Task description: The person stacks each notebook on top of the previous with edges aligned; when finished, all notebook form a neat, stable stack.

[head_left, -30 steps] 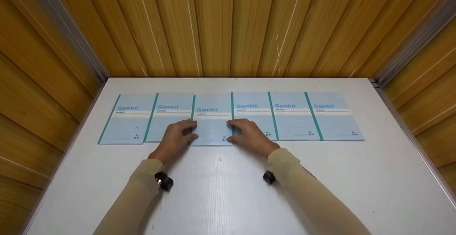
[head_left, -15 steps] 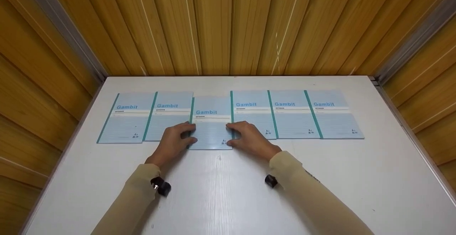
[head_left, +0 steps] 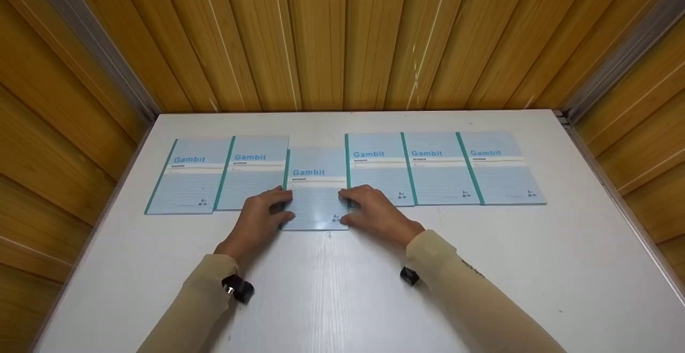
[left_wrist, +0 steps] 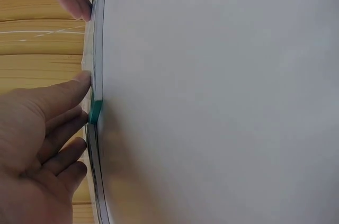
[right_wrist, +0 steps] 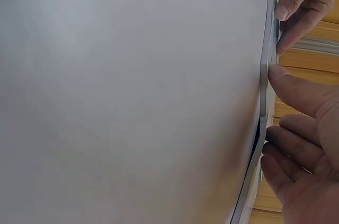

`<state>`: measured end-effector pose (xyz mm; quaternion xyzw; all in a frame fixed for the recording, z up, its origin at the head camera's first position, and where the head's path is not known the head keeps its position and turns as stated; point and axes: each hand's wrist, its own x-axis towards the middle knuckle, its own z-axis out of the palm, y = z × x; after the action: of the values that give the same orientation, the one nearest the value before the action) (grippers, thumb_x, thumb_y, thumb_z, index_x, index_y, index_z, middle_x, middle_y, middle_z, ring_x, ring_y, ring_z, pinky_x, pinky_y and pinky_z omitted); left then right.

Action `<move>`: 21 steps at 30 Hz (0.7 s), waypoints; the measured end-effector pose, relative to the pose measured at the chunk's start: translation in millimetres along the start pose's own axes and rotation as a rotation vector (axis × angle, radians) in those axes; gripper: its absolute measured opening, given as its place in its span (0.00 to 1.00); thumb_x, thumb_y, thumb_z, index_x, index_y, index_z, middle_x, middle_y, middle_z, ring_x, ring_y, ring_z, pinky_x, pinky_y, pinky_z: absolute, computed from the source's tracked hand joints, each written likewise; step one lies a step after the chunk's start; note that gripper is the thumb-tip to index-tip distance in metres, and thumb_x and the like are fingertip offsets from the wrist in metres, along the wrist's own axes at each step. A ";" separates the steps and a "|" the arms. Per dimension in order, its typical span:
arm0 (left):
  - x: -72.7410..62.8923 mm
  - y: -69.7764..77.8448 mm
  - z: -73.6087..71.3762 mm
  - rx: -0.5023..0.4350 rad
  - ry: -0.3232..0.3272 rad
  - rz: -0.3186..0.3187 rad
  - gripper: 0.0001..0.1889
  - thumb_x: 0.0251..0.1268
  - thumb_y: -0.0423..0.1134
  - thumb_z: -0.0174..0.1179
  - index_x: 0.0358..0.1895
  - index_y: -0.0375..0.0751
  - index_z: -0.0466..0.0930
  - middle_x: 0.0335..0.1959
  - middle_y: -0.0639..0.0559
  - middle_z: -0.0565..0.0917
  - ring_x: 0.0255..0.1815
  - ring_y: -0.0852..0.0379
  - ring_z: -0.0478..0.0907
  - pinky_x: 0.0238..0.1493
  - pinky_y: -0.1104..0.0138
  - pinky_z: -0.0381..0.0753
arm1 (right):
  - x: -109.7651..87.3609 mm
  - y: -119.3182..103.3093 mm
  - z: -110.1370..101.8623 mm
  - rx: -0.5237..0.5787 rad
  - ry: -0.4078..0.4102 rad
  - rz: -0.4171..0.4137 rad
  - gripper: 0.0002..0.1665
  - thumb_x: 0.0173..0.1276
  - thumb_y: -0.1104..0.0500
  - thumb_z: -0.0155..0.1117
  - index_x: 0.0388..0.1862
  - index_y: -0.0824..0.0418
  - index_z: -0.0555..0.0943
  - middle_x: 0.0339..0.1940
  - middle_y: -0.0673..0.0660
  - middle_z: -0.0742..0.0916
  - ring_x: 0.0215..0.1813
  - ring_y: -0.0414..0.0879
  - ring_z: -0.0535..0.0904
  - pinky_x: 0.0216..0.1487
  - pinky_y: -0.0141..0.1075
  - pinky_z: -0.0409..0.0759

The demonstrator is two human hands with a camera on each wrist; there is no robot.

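In the head view, a light-blue notebook (head_left: 316,203) with a green spine and "Gambit" on its cover lies flat on the white table. It sits nearer the front than its neighbours. My left hand (head_left: 259,214) touches its left side with thumb and fingertips, over the spine. On the opposite side my right hand (head_left: 380,211) presses the right edge the same way, its fingers overlapping the adjoining notebook (head_left: 377,168). In the wrist views, the left thumb (left_wrist: 74,89) and right thumb (right_wrist: 288,83) extend to the notebook's edges, the other fingers loosely bent.
Two matching notebooks lie to the left, the outermost notebook (head_left: 187,187) tilted slightly. Further right are a notebook (head_left: 441,182) and the end notebook (head_left: 503,182). The white table (head_left: 332,289) meets a wood-patterned wall (head_left: 321,37) at the back.
The middle notebook has slid toward the front of the table with both hands on its sides, leaving its top edge below the rest of the row.
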<state>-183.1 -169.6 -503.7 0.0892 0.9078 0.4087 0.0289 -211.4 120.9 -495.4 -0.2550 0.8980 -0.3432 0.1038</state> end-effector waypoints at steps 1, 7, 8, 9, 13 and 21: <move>-1.0 0.5 -0.1 -0.001 0.000 -0.004 0.27 0.66 0.31 0.74 0.68 0.38 0.82 0.73 0.43 0.78 0.80 0.42 0.66 0.79 0.48 0.63 | -0.6 -0.4 0.1 -0.006 -0.002 -0.003 0.37 0.68 0.59 0.79 0.73 0.64 0.78 0.69 0.60 0.83 0.72 0.54 0.76 0.75 0.45 0.72; -6.6 1.6 0.1 -0.019 -0.001 -0.022 0.26 0.67 0.31 0.74 0.69 0.39 0.83 0.74 0.43 0.76 0.80 0.41 0.65 0.78 0.47 0.63 | -5.5 -3.3 1.2 -0.011 -0.014 0.006 0.37 0.69 0.59 0.79 0.75 0.63 0.78 0.70 0.59 0.83 0.74 0.53 0.74 0.76 0.45 0.71; -7.3 1.5 0.1 -0.024 0.000 -0.023 0.26 0.67 0.31 0.74 0.68 0.39 0.83 0.74 0.43 0.76 0.80 0.41 0.65 0.78 0.47 0.64 | -6.3 -3.9 1.5 -0.011 -0.017 0.011 0.37 0.69 0.59 0.79 0.75 0.63 0.77 0.71 0.59 0.82 0.74 0.53 0.74 0.76 0.45 0.71; -7.9 1.5 0.2 -0.027 0.001 -0.023 0.27 0.66 0.31 0.74 0.68 0.38 0.83 0.74 0.43 0.77 0.80 0.41 0.65 0.78 0.47 0.64 | -7.0 -4.3 1.7 -0.011 -0.018 0.012 0.37 0.69 0.59 0.78 0.75 0.63 0.77 0.71 0.59 0.82 0.74 0.52 0.74 0.76 0.45 0.71; -9.6 0.4 0.6 -0.028 0.002 -0.019 0.27 0.66 0.31 0.74 0.68 0.38 0.83 0.73 0.43 0.78 0.80 0.42 0.65 0.79 0.46 0.63 | -9.1 -5.7 2.8 -0.014 -0.017 0.001 0.37 0.69 0.60 0.78 0.75 0.64 0.77 0.70 0.59 0.82 0.73 0.53 0.75 0.75 0.45 0.72; -13.7 -0.9 2.2 -0.035 0.012 -0.006 0.25 0.65 0.31 0.75 0.66 0.37 0.84 0.72 0.44 0.79 0.80 0.43 0.65 0.79 0.47 0.63 | -13.1 -6.0 4.3 -0.033 -0.006 -0.046 0.35 0.69 0.59 0.78 0.72 0.66 0.79 0.68 0.60 0.84 0.71 0.53 0.76 0.75 0.46 0.72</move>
<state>-169.5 -171.0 -506.1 0.0835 0.9010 0.4248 0.0260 -196.4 121.6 -494.4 -0.2785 0.8971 -0.3297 0.0944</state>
